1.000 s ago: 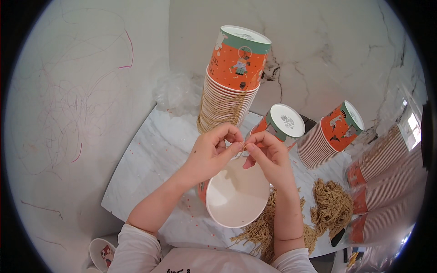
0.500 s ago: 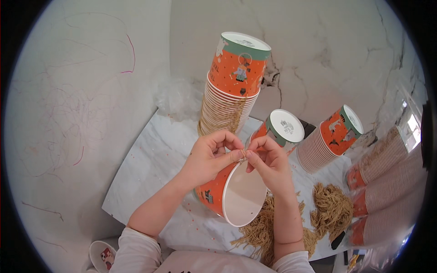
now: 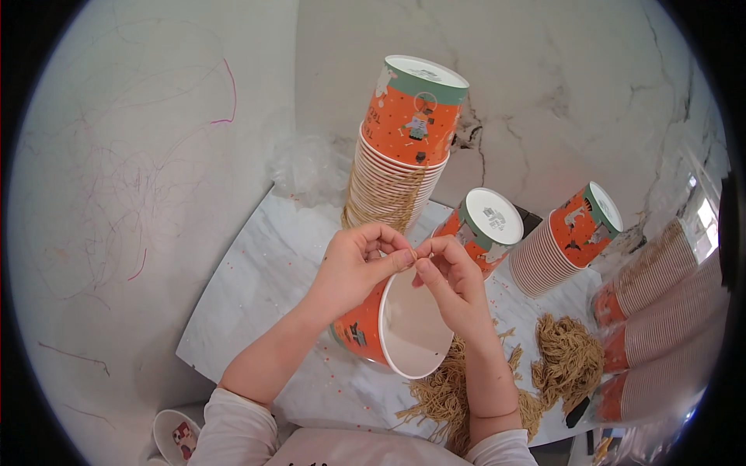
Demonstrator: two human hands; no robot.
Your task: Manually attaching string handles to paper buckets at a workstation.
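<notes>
An orange paper bucket with a white rim lies tilted on its side in front of me, its mouth turned toward me and to the right. At the upper part of its rim, my left hand pinches with thumb and forefinger. My right hand pinches close beside it, the fingertips of both hands almost meeting. Between them is what looks like a short bit of tan twine, mostly hidden by the fingers. A loose bundle of tan twine lies under my right forearm, and a second twine bundle is to its right.
Behind my hands rises a tall stack of upturned buckets with twine strands hanging on it. An upturned bucket and a shorter stack stand right of it. Plastic-wrapped stacks line the right. Clear plastic lies at the back left.
My fingertips have drawn slightly apart, and my right hand has turned a little. The bucket's rim has shifted slightly up. The rest of the scene is nearly unchanged.
</notes>
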